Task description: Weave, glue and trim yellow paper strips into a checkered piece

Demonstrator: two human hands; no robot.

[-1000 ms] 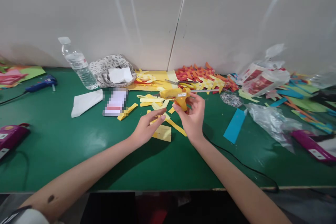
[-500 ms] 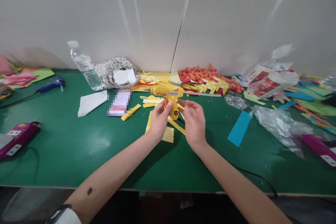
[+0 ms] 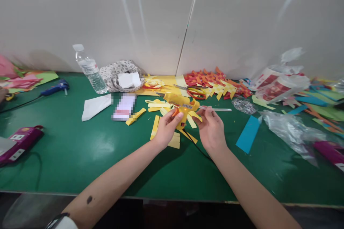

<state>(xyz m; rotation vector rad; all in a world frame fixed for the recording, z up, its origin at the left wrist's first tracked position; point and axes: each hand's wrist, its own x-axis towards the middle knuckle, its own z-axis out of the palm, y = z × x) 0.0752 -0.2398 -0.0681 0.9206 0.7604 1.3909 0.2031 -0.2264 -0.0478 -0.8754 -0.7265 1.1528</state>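
My left hand (image 3: 167, 130) is wrapped round the grip of a yellow hot glue gun (image 3: 185, 105), by its orange trigger. The nozzle points left and slightly up. From the back of the gun a pale glue stick (image 3: 221, 110) juts out to the right. My right hand (image 3: 213, 128) pinches this stick close behind the gun. A black cord (image 3: 192, 139) runs from the grip down behind my right wrist. Yellow paper strips (image 3: 158, 105) lie on the green table (image 3: 113, 168) beneath and beyond the gun.
Behind the gun lie scissors (image 3: 197, 93) and folded red and yellow paper pieces (image 3: 206, 78). A water bottle (image 3: 91, 71), a phone (image 3: 125, 107) and a blue glue gun (image 3: 55, 87) are leftward. A blue paper piece (image 3: 248, 134) and plastic bag (image 3: 290, 130) are rightward. A white partition (image 3: 107, 18) closes the back.
My right hand has closed from a loose, open pose onto the glue stick. The glue gun has come slightly lower and right, and its nozzle now tilts up.
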